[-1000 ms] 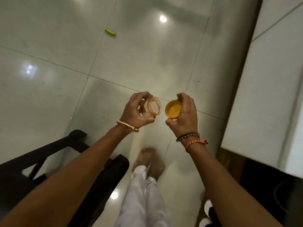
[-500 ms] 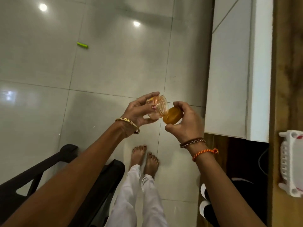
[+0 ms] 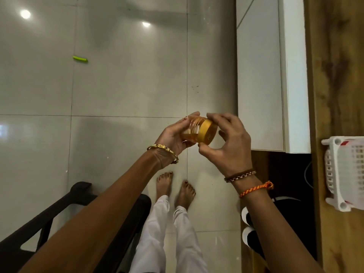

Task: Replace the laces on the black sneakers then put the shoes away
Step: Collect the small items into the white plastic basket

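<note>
Partly hidden black sneakers [image 3: 248, 230], white-toed.

Glossy tiled floor [image 3: 118, 85], wood-grain panel [image 3: 338, 75], perhaps clear plastic jar [image 3: 192, 131], white plastic basket [image 3: 334, 174].

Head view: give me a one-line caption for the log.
Standing barefoot on floor tiles, left hand holds a small clear jar while right hand fits its yellow lid.

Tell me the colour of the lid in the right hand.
Amber yellow: the lid, held by the right hand, shows best in the head view.
</note>
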